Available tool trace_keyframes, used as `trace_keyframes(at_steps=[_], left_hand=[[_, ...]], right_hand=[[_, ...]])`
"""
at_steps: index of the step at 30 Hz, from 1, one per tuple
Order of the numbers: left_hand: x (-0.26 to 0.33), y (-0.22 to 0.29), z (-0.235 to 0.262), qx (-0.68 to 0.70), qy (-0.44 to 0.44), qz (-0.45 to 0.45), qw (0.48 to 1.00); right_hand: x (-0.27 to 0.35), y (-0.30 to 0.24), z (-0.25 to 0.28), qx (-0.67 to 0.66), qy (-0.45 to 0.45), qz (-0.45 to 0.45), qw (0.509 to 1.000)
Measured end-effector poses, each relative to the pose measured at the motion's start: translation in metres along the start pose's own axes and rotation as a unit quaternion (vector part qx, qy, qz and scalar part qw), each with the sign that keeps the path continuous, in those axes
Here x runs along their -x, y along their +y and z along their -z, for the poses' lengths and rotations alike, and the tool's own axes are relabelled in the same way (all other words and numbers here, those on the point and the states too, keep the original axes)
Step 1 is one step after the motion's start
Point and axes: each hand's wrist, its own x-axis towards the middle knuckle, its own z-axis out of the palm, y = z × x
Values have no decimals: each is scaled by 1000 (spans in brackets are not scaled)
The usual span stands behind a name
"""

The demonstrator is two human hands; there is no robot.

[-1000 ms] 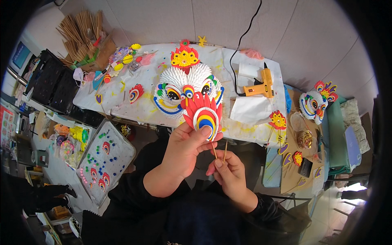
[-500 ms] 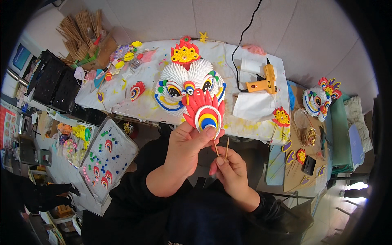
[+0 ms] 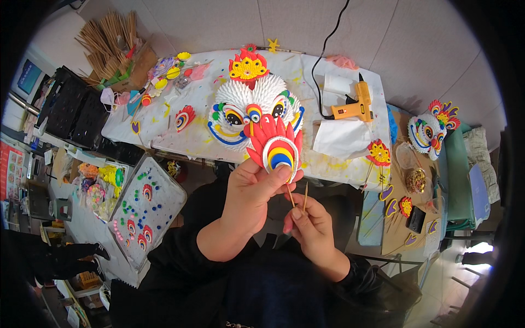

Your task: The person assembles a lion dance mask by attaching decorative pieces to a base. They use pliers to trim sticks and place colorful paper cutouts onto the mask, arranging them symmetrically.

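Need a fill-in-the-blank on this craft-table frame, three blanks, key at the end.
1. The left hand holds a red fan-shaped paper ornament with ____ arcs at its centre.
2. The right hand pinches a thin wooden ____.
3. The yellow glue gun lies on the white table, to the ____ of the big paper mask.

Missing words: rainbow; stick; right

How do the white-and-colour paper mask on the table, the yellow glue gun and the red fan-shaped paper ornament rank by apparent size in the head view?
1. White-and-colour paper mask
2. Red fan-shaped paper ornament, in the left hand nearer the camera, so it looks bigger than it is
3. Yellow glue gun
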Motion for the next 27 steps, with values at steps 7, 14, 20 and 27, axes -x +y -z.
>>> trace_keyframes(at_steps=[7,14,20,27], left_hand=[[2,0,-2,-1,4,1,1000],[2,-1,-2,-14,-5,-19,1000],[4,-1,-7,1,-2,-28,1000],[7,-4,-6,-27,2,-15,1000]], right_hand=[[1,-1,-1,-5,1,4,1000],[2,1,0,-29,1,7,1000],[4,5,-2,-40,25,10,999],[6,5,-3,-52,32,3,998]])
